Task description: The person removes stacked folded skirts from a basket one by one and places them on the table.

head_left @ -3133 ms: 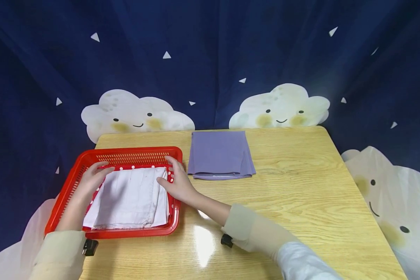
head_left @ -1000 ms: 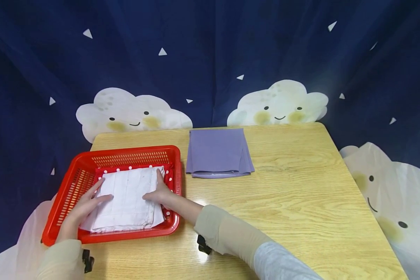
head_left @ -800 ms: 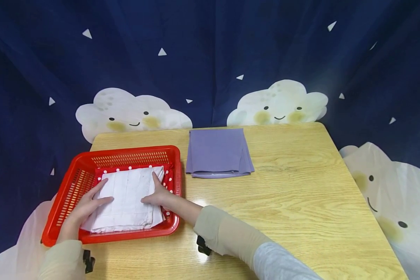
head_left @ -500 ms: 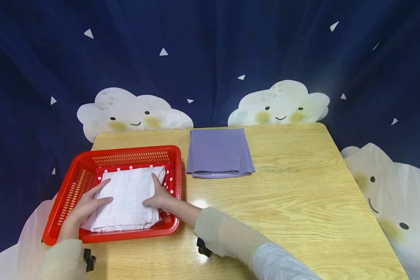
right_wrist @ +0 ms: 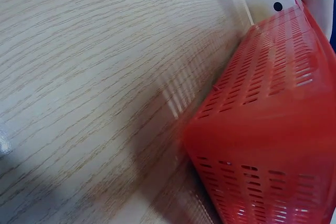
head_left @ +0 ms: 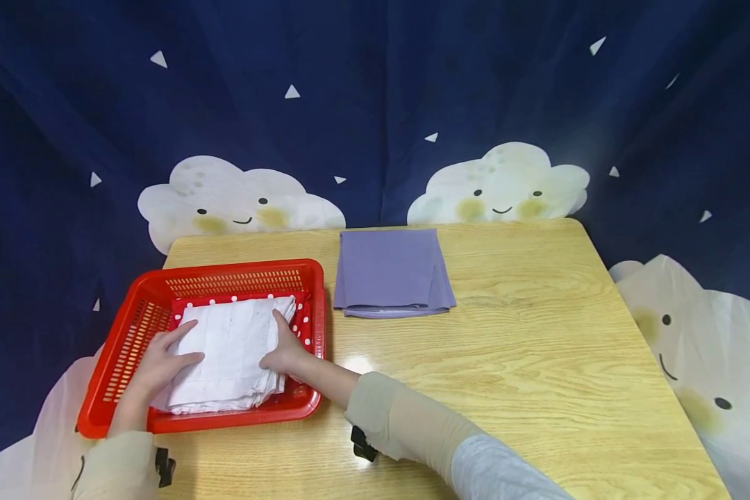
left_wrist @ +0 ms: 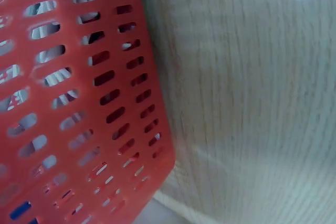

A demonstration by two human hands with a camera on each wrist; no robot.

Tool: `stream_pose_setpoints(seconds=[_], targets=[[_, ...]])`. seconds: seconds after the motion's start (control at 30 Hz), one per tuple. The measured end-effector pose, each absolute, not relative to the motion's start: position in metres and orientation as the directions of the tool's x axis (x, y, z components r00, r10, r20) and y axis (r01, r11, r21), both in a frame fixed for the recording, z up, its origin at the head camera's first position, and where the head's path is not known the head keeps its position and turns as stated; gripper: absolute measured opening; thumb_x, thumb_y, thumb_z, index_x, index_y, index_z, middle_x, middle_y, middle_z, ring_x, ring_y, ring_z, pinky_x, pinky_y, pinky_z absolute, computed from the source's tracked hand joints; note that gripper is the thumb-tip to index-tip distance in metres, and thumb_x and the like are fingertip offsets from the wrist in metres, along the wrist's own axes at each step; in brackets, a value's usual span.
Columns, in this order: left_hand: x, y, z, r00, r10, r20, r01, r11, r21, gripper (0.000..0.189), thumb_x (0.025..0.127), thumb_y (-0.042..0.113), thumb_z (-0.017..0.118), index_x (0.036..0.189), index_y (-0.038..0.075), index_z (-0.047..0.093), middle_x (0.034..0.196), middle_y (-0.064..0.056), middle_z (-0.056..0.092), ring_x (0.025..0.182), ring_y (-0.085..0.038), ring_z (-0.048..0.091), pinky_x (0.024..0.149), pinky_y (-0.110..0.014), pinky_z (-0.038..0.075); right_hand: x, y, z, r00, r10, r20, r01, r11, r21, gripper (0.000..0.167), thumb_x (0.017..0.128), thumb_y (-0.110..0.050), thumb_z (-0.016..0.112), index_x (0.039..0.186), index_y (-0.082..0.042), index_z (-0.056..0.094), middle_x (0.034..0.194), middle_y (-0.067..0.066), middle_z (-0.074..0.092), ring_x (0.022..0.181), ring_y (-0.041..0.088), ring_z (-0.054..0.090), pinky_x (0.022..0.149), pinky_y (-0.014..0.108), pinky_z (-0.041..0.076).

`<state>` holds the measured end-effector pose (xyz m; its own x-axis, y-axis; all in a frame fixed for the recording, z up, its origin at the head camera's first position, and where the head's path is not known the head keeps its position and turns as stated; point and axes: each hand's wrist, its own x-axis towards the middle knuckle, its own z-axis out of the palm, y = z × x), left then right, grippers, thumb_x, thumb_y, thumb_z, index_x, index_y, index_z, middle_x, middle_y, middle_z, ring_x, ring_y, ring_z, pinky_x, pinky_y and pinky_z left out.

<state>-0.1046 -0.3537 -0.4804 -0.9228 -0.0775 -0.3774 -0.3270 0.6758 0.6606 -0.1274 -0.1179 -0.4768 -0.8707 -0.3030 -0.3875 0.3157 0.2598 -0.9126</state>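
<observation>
A folded white cloth (head_left: pixel 231 354) lies in a red plastic basket (head_left: pixel 225 419), over a red cloth with white dots (head_left: pixel 303 312). My left hand (head_left: pixel 158 362) grips the white cloth at its left side, thumb on top. From the right, my right hand (head_left: pixel 286 351) holds the opposite edge with its thumb over the top; several of its fingers are hidden. That lower right edge looks layered and slightly crumpled. Both wrist views show only the basket's slotted outer wall (left_wrist: pixel 100 103) and the table, with neither hand visible.
A folded purple cloth (head_left: pixel 387 271) lies on the wooden table (head_left: pixel 525 333) by the back edge, right of the basket. Behind the table hangs a dark blue curtain (head_left: pixel 375 90) printed with smiling clouds.
Three seconds ago both hands were spread above the white cloth; they have come down to its sides. Lately its lower right edge has bunched slightly leftward, baring more basket floor there.
</observation>
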Motion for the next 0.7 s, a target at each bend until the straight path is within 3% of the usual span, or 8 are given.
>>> stream_pose_setpoints(seconds=[0.23,0.43,0.6,0.7], targets=[[-0.1014,-0.3576,-0.4759,-0.920,-0.040,-0.390,-0.318,0.657,0.683,0.080,0.084,0.028,0.064,0.145,0.007,0.018,0.139,-0.034,0.021,0.118,-0.048,0.026,0.095,-0.062,0.031,-0.1260,-0.1175,-0.4724,-0.858,-0.305,-0.413,0.349,0.244,-0.905,0.097,0.062,0.020,0.063,0.143,-0.016,0.025,0.134,0.013,0.040,0.099,0.024,0.044,0.055,0.026,0.045],[-0.0973,-0.3601,-0.4746,-0.922,-0.049,-0.384,-0.317,0.664,0.677,0.083,0.082,0.035,0.065,0.146,0.010,0.018,0.138,-0.033,0.025,0.111,-0.045,0.036,0.087,-0.050,0.045,-0.1255,-0.1172,-0.4723,-0.860,-0.305,-0.408,0.340,0.254,-0.906,0.098,0.060,0.021,0.063,0.142,-0.018,0.026,0.132,0.013,0.042,0.095,0.024,0.045,0.052,0.026,0.042],[-0.0963,-0.3619,-0.4744,-0.922,-0.011,-0.386,-0.304,0.638,0.708,0.083,0.081,0.035,0.066,0.145,0.009,0.020,0.140,-0.032,0.024,0.114,-0.045,0.032,0.088,-0.049,0.044,-0.1257,-0.1153,-0.4716,-0.869,-0.312,-0.384,0.309,0.265,-0.913,0.097,0.061,0.019,0.062,0.143,-0.017,0.026,0.132,0.014,0.042,0.096,0.024,0.045,0.055,0.026,0.043],[-0.0969,-0.3632,-0.4743,-0.922,0.026,-0.386,-0.290,0.612,0.736,0.079,0.082,0.030,0.067,0.143,0.007,0.024,0.139,-0.032,0.024,0.114,-0.044,0.031,0.085,-0.041,0.047,-0.1260,-0.1138,-0.4696,-0.870,-0.324,-0.373,0.297,0.261,-0.919,0.098,0.061,0.021,0.060,0.144,-0.017,0.024,0.134,0.014,0.040,0.094,0.025,0.044,0.051,0.025,0.040]])
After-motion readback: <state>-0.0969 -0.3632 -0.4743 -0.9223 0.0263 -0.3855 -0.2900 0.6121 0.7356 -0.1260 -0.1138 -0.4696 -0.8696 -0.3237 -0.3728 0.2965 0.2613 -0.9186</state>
